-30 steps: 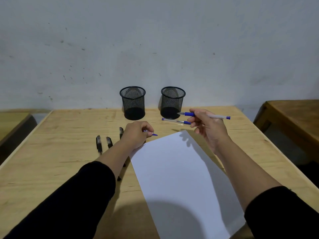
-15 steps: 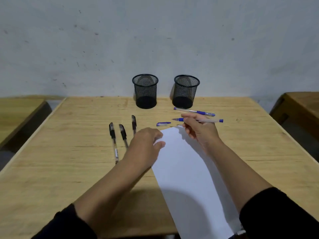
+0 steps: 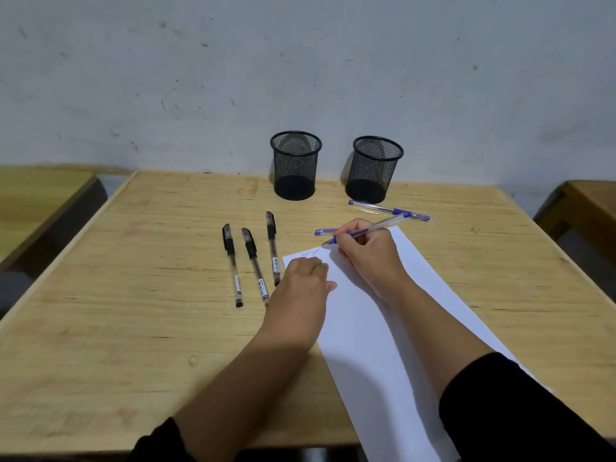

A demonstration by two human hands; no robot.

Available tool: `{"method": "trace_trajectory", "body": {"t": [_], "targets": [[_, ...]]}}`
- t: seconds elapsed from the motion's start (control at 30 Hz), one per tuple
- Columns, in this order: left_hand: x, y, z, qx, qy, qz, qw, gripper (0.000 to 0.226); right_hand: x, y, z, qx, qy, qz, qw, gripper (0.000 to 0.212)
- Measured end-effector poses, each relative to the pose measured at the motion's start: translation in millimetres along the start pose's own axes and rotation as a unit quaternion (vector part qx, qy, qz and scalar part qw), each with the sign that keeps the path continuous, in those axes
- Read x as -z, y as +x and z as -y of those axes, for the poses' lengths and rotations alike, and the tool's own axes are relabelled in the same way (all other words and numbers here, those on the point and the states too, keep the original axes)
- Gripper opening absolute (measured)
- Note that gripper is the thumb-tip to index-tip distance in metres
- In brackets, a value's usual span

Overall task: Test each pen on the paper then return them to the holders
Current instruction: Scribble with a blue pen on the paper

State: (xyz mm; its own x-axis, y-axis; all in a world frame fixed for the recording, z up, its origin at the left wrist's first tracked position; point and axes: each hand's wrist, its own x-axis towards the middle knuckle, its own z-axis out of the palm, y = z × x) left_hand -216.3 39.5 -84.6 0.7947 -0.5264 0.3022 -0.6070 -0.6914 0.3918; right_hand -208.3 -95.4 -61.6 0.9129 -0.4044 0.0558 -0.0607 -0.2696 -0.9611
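Observation:
My right hand (image 3: 366, 251) grips an uncapped blue pen (image 3: 373, 227) with its tip at the far edge of the white paper (image 3: 373, 328), where faint blue marks show. Its blue cap (image 3: 325, 232) lies on the table just beyond. My left hand (image 3: 301, 285) rests on the paper's far left corner, fingers bent. A second, capped blue pen (image 3: 388, 210) lies by the right holder (image 3: 375, 168). Three black pens (image 3: 253, 258) lie side by side left of the paper. The left holder (image 3: 295, 163) and the right one are black mesh cups, both empty.
The wooden table (image 3: 133, 328) ends near me at the bottom of the view and meets a grey wall at the back. Other wooden tables stand off to the left (image 3: 36, 198) and right (image 3: 590, 201), with gaps between.
My right hand brought the blue pen's tip down onto the paper and made small marks. My left hand, which set the cap down earlier, slid onto the paper's corner.

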Motion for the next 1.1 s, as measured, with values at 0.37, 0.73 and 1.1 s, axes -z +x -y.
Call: {"method": "trace_trajectory", "body": {"t": [0.37,0.73,1.1], "targets": [[5.3,0.4,-3.3,0.017,-0.011,0.031,0.999,0.032,-5.6,2.0,-7.2,0.053,-0.098,-0.003,0.994,0.013],[6.1,0.9,-1.7,0.028,0.001,0.052,0.998,0.035,-6.1,1.9,-7.1,0.053,-0.104,-0.023,0.993,0.014],[5.5,0.7,-0.7,0.034,-0.006,0.041,0.999,0.034,-7.3,0.7,-4.7,0.058,-0.109,-0.034,0.992,0.012]]}}
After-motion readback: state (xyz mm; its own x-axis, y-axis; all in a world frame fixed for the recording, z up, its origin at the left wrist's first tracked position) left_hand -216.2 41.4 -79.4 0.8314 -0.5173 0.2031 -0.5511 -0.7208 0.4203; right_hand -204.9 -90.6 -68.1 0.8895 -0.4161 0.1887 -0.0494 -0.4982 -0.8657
